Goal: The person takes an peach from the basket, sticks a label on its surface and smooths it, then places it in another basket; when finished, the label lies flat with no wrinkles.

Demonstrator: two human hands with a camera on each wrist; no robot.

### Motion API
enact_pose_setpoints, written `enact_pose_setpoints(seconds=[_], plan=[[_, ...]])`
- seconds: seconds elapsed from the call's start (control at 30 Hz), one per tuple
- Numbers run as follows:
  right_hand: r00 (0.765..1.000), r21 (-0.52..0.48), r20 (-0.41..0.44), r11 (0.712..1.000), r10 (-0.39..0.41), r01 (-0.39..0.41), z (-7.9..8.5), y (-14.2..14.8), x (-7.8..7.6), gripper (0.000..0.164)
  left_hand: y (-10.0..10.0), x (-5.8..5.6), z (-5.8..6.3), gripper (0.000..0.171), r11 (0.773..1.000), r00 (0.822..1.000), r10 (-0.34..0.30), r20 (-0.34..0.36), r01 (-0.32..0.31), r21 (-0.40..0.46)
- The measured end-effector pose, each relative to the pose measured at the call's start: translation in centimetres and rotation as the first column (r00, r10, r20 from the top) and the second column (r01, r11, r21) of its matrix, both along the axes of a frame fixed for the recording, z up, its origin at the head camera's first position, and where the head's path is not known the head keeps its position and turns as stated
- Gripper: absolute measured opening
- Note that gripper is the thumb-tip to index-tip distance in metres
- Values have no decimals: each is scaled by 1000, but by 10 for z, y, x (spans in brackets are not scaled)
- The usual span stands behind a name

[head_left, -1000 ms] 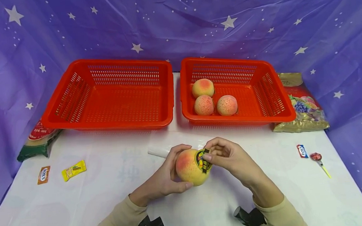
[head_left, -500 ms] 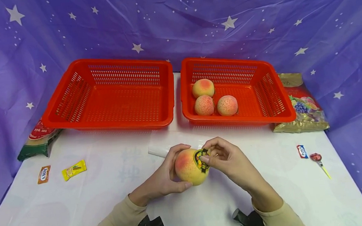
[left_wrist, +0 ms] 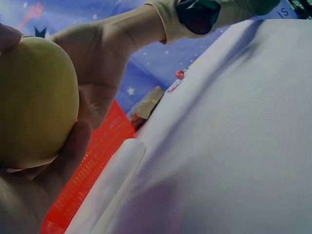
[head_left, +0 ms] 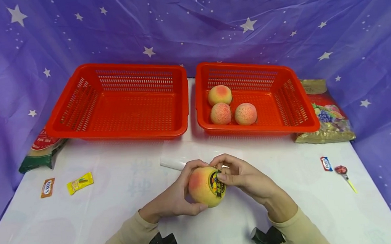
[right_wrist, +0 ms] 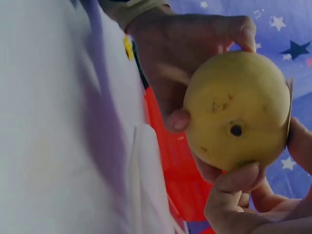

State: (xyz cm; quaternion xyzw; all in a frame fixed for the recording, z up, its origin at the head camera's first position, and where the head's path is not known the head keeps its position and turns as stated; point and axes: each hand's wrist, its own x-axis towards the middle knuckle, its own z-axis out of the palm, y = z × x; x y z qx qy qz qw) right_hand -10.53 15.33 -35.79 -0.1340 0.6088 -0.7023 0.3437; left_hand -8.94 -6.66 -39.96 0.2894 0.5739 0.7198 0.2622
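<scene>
A large yellow peach with a red blush (head_left: 200, 186) is held above the table by my left hand (head_left: 177, 196), thumb in front and fingers behind. On the peach's right side sits a black and yellow label sticker (head_left: 214, 185). My right hand (head_left: 250, 181) presses its thumb on the label's edge, while its curled fingers touch the far side of the fruit. The right wrist view shows the underside of the peach (right_wrist: 219, 105), with a dark hole. In the left wrist view only the plain yellow side of the peach (left_wrist: 34, 102) shows.
Behind the hands lies a white roll (head_left: 171, 163). A red basket (head_left: 134, 135) stands back left; another red basket (head_left: 261, 129) holds three peaches (head_left: 219, 95). Snack bags (head_left: 330, 126) (head_left: 41, 153) flank them. Small wrapped sweets (head_left: 80, 183) and a lollipop (head_left: 341, 169) lie at the sides.
My right fingers have moved from pinching the label's edge to the far side of the peach, with the thumb on the label. The peach has moved slightly nearer and turned a little.
</scene>
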Motion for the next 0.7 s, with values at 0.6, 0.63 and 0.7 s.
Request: enact_pose_setpoints(seconds=[0.6,0.63,0.7], plan=[[304,345,-926,828,224,441,18,-24,20,40,-3,-6,-1,70,994,993,104,64,-102,-28],[299,385,-915,807,270,448,17,-24,20,42,-3,-6,-1,70,994,992,109,61,-107,-36],[287,437,-897,771,336,463,14,-24,22,47,-3,-6,0,69,990,990,130,61,-127,-53]])
